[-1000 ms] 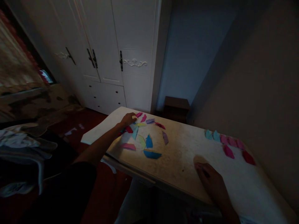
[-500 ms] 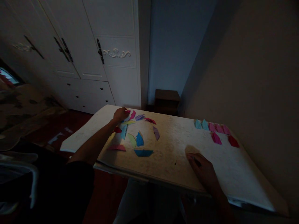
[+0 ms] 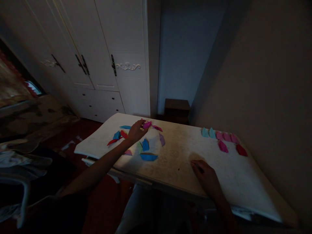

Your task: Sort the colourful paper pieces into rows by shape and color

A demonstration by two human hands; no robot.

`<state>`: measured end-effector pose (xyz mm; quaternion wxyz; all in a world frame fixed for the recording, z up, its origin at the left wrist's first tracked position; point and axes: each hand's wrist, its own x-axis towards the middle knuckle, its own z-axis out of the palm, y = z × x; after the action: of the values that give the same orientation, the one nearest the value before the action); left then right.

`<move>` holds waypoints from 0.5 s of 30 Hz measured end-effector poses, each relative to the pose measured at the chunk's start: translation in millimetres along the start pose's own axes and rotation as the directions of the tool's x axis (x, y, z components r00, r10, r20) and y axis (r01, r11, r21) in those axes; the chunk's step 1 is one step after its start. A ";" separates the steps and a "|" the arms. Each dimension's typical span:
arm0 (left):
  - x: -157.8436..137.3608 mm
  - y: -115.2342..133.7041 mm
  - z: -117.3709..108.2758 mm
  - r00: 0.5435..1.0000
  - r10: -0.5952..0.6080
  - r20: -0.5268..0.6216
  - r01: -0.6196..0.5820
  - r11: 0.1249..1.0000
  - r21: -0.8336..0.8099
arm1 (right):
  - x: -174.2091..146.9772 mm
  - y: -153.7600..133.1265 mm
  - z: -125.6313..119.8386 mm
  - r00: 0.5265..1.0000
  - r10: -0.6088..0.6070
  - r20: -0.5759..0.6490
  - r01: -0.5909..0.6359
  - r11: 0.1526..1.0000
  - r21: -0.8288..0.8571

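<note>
My left hand (image 3: 136, 131) reaches across the table with its fingers closed on a magenta folded paper piece (image 3: 147, 124), lifted among other folded papers. Near it lie a dark pink paper (image 3: 157, 128), a lilac paper (image 3: 162, 139), an upright-looking blue paper (image 3: 145, 144) and a long blue paper (image 3: 149, 157). To the left are a small blue paper (image 3: 116, 135) and red papers (image 3: 112, 141). My forearm hides part of the group. My right hand (image 3: 204, 174) rests on the table with curled fingers, thumb against them; nothing shows in it.
On the right side of the white patterned table (image 3: 175, 152) stand light blue folded papers (image 3: 208, 132), pink ones (image 3: 226, 136), a magenta one (image 3: 222, 146) and a red one (image 3: 241, 149). A wardrobe (image 3: 131, 91) and a brown cabinet (image 3: 177, 104) are behind; a wall is at right.
My left hand has moved right, from the far left of the paper group to its middle, with a magenta paper in its fingers. My right hand stays put. The view has shifted slightly.
</note>
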<state>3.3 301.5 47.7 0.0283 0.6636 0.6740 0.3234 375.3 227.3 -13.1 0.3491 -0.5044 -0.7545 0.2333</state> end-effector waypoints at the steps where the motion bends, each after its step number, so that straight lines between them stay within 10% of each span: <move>1: -8.7 13.7 2.9 0.999 0.020 -0.025 -0.020 1.000 -0.002 | 0.2 -0.5 -0.1 1.000 -0.006 -0.002 0.006 1.000 0.011; 9: -42.0 119.6 42.2 0.965 0.255 -0.063 -0.263 0.939 -0.221 | 1.4 1.6 1.7 0.999 -0.043 -0.013 0.043 0.999 0.026; 15: -39.1 186.8 86.2 0.911 0.390 0.134 -0.358 0.909 -0.211 | 3.8 7.2 5.0 0.999 -0.042 0.009 0.042 0.999 -0.013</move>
<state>211.9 283.4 52.8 0.0847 0.8010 0.4962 0.3241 374.8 233.6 -20.3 0.3475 -0.4895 -0.7680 0.2231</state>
